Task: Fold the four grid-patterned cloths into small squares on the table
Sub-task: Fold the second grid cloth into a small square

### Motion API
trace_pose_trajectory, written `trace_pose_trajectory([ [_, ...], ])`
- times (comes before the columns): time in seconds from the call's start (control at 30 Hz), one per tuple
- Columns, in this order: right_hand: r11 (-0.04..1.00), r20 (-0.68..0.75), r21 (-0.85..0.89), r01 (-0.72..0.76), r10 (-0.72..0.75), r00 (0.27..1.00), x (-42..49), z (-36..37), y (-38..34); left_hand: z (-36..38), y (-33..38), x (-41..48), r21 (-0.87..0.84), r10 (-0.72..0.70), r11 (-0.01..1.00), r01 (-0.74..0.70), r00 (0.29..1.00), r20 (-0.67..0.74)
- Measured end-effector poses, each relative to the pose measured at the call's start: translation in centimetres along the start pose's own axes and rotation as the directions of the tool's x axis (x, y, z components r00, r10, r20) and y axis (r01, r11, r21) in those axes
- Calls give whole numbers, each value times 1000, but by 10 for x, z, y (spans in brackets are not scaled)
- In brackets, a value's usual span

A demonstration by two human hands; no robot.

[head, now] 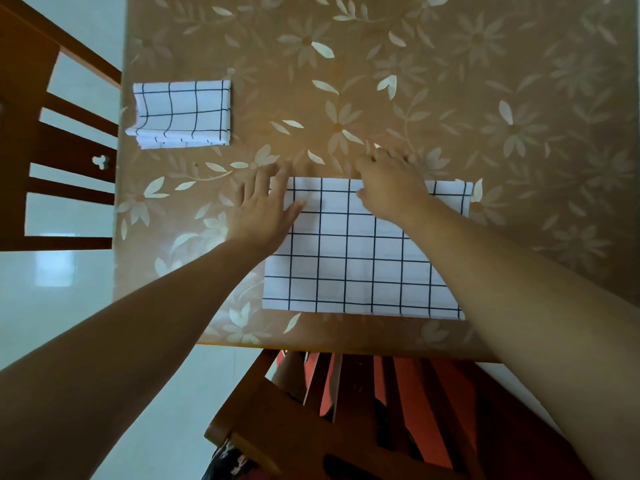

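Observation:
A white cloth with a dark grid (360, 261) lies flat near the table's front edge, folded into a wide rectangle. My left hand (265, 206) rests palm down on its far left corner, fingers spread. My right hand (389, 183) presses flat on the far edge near the middle; its forearm crosses the cloth's right side. A stack of folded grid cloths (180, 114) sits at the far left of the table, apart from both hands. How many cloths are in the stack cannot be told.
The table (502, 98) carries a tan cover with pale flowers. A wooden chair (45, 140) stands at its left edge. Another wooden chair (346, 420) with a red seat stands just below the front edge.

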State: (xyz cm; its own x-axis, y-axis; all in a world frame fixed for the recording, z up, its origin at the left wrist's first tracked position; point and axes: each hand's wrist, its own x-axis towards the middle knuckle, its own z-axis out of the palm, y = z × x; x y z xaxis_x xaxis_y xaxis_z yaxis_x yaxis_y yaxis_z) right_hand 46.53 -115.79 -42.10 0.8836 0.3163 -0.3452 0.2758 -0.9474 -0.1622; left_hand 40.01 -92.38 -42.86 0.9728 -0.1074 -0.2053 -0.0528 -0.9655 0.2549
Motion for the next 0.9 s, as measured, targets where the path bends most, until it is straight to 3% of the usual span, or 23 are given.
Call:
trace_pose_trajectory([
  [0.17, 990, 141, 141, -8, -12, 990, -9, -22, 6, -5, -9, -30, -164, -155, 974, 159, 987, 37],
  [0.33, 911, 306, 384, -149, 26, 952, -26, -53, 0, -12, -20, -54, -267, -220, 935, 234, 972, 83],
  [0.5, 804, 412, 509, -307, 86, 907, -54, -98, -19, -33, -19, -71, -543, -275, 775, 323, 946, 170],
  [0.6, 686, 369, 628, -369, 155, 917, -78, -127, -26, -48, -19, -81, -738, -272, 580, 345, 936, 224],
  [0.73, 354, 341, 842, -407, 235, 910, -107, -157, -29, -73, -2, -86, -886, -294, 133, 444, 871, 392],
  [0.83, 91, 316, 932, -352, 273, 909, -133, -181, -33, -97, 12, -88, -869, -115, -107, 483, 862, 494],
  [0.9, -12, 285, 955, -296, 312, 906, -151, -197, -37, -116, 20, -88, -838, 10, -165, 520, 851, 526],
])
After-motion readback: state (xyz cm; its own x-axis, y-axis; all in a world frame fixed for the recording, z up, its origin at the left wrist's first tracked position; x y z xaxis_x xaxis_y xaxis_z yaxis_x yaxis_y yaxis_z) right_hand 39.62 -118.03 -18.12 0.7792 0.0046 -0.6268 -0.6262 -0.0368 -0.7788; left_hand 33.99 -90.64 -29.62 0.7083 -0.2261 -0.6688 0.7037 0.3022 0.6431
